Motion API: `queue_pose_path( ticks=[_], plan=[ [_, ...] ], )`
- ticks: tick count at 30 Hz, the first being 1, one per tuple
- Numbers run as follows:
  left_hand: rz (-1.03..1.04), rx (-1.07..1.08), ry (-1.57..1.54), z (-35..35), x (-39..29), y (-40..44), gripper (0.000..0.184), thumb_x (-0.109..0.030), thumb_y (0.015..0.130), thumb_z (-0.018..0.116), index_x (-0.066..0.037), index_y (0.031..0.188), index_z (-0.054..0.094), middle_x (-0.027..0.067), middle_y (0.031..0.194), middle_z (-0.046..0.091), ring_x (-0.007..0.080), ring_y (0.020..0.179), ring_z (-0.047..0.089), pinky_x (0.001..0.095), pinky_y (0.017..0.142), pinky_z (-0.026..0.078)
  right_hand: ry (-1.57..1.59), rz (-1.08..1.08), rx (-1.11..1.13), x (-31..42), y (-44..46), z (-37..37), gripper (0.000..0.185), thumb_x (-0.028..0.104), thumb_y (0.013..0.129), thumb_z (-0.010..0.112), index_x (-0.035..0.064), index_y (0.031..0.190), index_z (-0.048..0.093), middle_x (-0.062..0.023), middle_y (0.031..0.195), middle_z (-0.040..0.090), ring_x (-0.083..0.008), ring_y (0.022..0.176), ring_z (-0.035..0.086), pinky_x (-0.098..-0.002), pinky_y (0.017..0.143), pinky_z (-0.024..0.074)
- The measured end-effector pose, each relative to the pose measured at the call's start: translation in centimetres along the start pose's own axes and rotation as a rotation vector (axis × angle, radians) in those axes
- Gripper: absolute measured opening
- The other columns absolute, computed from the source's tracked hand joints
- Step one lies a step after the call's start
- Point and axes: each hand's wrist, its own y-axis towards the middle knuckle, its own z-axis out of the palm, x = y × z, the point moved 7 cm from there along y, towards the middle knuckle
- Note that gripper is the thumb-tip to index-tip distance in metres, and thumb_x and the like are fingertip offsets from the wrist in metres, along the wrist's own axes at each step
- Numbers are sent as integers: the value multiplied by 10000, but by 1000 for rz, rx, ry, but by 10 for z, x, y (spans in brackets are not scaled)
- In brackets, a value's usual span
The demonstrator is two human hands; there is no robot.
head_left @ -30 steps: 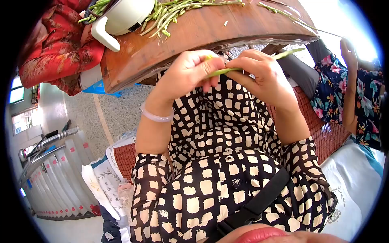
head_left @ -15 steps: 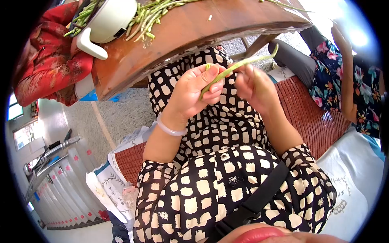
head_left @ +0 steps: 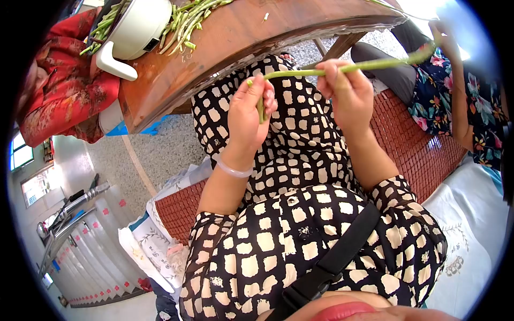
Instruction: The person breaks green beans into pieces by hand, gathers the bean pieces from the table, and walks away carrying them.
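A long green bean (head_left: pixel 300 73) stretches between my two hands above my lap. My left hand (head_left: pixel 246 115), with a pale bangle (head_left: pixel 233 170) at the wrist, pinches its near end between thumb and fingers. A short green piece (head_left: pixel 262 109) points down from that same grip, and a small green tip shows by the thumb. My right hand (head_left: pixel 348 96) grips the bean further along with thumb and fingertips. Beyond it, the bean's free end sticks out to the right, blurred. Both hands are off the wooden table (head_left: pixel 235 40), just in front of its edge.
On the table stand a white pot with a handle (head_left: pixel 142 32), tilted in view, and a pile of green beans (head_left: pixel 187 24). A person in red (head_left: pixel 69 85) is at left, another in a floral top (head_left: pixel 431 96) at right. A woven red seat mat (head_left: pixel 396 125) lies beside me.
My hands have drawn apart, the right one sliding along the bean to the right. The bean now spans the gap between them, and a short piece hangs down in my left hand.
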Motion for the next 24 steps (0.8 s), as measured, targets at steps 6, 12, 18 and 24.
queue_pose_path(
  ticks=[6, 12, 18, 24],
  plan=[
    [42, -58, -289, 4, 8, 17, 234, -250, 942, 510, -44, 830, 524, 9, 694, 455, 88, 603, 417, 221, 533, 343, -419, -502, 179, 29, -29, 28, 155, -31, 840, 560, -69, 987, 593, -105, 694, 604, -143, 585, 569, -225, 516, 429],
    [33, -59, -230, 19, 21, 14, 214, -231, 941, 517, -59, 814, 526, -10, 683, 458, 66, 589, 409, 198, 511, 331, -501, -671, 165, 51, -44, 29, 268, -18, 713, 691, -68, 959, 598, -127, 707, 602, -219, 528, 531, -291, 482, 427],
    [58, -121, -135, 38, 26, 19, 256, -274, 949, 492, -79, 783, 493, -23, 660, 432, 80, 563, 389, 219, 505, 355, -530, -694, 230, 52, -51, 26, 302, -59, 692, 688, -72, 980, 595, -132, 724, 606, -229, 541, 547, -298, 493, 446],
    [-60, -118, -229, 41, 42, 29, 265, -270, 950, 491, -77, 769, 471, -18, 651, 416, 84, 551, 376, 227, 491, 338, -555, -675, 196, 51, -48, 20, 265, -46, 707, 672, -59, 966, 614, -113, 736, 613, -200, 551, 552, -296, 491, 447]
  ],
)
